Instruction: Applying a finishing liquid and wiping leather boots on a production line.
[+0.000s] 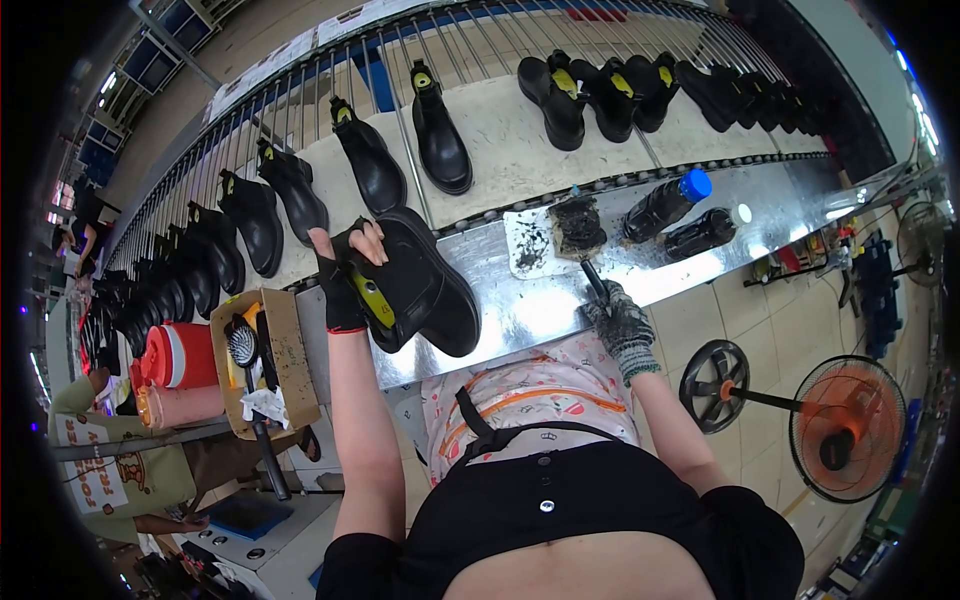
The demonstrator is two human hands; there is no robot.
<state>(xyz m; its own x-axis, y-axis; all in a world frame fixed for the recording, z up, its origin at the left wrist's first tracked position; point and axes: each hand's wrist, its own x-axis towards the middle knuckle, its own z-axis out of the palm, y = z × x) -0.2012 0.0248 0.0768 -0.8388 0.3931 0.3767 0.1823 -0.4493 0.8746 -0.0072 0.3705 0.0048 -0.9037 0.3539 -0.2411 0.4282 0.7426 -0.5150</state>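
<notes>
My left hand [345, 270], in a black fingerless glove with a red edge, grips a black ankle boot [425, 275] near its opening. The boot is tilted above the metal ledge, its toe toward the lower right and a yellow-green lining showing. In a grey knit glove with dark stains, my right hand [620, 328] is closed round the dark handle of a brush-like tool [594, 280]. The tool's far end meets a square, black-smeared block or holder [578, 226]; its head cannot be made out. Beside that lies a white sheet [530, 245] with black smears.
Black boots [440, 135] stand along a roller conveyor [490, 190] beyond the ledge [520, 310]. A blue-capped dark bottle [665, 205] and another dark bottle [700, 235] are at right. Left are a cardboard box [290, 350], red jug [185, 355] and a person [130, 450]; a fan [845, 430] stands right.
</notes>
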